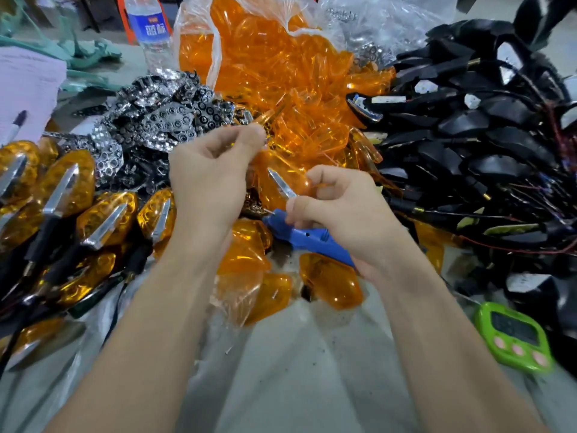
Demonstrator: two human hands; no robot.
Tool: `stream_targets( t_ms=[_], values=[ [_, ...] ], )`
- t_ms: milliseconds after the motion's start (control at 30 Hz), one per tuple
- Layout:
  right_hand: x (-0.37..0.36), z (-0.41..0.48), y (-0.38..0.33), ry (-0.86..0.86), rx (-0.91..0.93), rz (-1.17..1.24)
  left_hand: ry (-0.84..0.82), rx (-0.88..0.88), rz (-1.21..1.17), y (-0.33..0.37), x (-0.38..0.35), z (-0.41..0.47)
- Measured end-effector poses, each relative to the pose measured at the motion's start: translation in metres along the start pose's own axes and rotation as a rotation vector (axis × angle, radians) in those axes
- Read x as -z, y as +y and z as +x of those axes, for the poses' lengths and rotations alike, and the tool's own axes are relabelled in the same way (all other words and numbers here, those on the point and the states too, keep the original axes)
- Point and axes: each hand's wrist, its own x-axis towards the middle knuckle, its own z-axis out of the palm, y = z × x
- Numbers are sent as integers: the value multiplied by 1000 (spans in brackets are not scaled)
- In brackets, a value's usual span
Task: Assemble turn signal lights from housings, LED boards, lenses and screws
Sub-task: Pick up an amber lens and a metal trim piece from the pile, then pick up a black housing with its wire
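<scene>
My left hand (pixel 215 179) is raised over the middle of the table with its fingers curled. Its fingertips pinch the top edge of an orange-lensed turn signal light (pixel 282 182) that has a chrome strip. My right hand (pixel 340 214) is just right of that light and grips a blue screwdriver (pixel 307 239), whose tip points left under the light. How the right fingertips meet the chrome strip is hidden. Loose orange lenses (pixel 281 89) spill from a clear plastic bag behind the hands.
A heap of chrome reflector boards (pixel 162 123) lies at back left. Black housings with wires (pixel 468 142) fill the right. Finished amber lights (pixel 68 198) are piled at left. Also here are a water bottle (pixel 150 29), a green timer (pixel 515 335), and paper with a pen (pixel 15 126).
</scene>
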Motion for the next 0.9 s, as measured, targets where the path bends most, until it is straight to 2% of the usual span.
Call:
stream_targets(
  t_ms=[67, 133, 233, 333, 400, 533, 600, 667, 800, 833, 900],
  values=[
    [6, -15, -6, -19, 11, -172, -17, -68, 93, 12, 9, 4],
    [8, -39, -6, -46, 8, -279, -103, -111, 180, 23, 20, 7],
    [6, -79, 4, -118, 48, -499, -279, -118, 307, 27, 33, 2],
    [4, -106, 22, -103, 15, -753, -420, -96, 417, 17, 41, -12],
    [-2, -118, 33, -65, 13, -868, -451, -76, 450, 5, 45, -24],
    [-7, -137, 45, 31, 194, -875, -469, -70, 518, -15, 39, -49],
    [2, -140, 40, 70, 127, -722, -478, -93, 559, -20, 31, -59],
    [19, -135, 33, 190, 60, -630, -455, -118, 564, -20, 22, -66],
    [58, -102, 20, 540, 25, -807, -431, -206, 632, -17, 7, -77],
    [67, -90, 17, 575, -9, -839, -433, -226, 644, -16, 4, -79],
    [81, -66, 13, 521, -131, -928, -433, -242, 635, -15, -2, -80]
  ],
)
